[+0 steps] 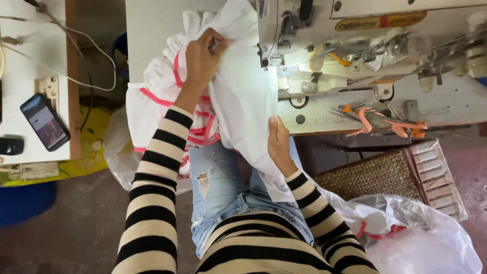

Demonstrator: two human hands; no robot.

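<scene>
Left hand (203,53) closed, pinching a bunched fold of the white fabric garment with pink trim (243,96) at 12 o'clock, just left of the sewing head. Right hand (279,144) narrow, thumb on top and fingers under, gripping the garment's lower edge near centre. The cloth hangs between both hands, draped from the counter (147,30) down onto the lap in light blue ripped jeans (218,187). Both arms wear cream-and-black striped sleeves (152,203).

White industrial sewing machine (365,56) fills 1 to 3 o'clock; the garment's right edge lies against its bed. Loose pink tape strips (385,124) trail off the machine front at 3 o'clock. Woven brown basket (375,175) sits below that on the floor, clear plastic bag with white cloth (421,238) at 5 o'clock. Black smartphone with lit screen (44,122) lies on a separate white side table (25,61) at 9 o'clock, well apart from both hands. Yellow flowered cloth (91,147) lies under that table.
</scene>
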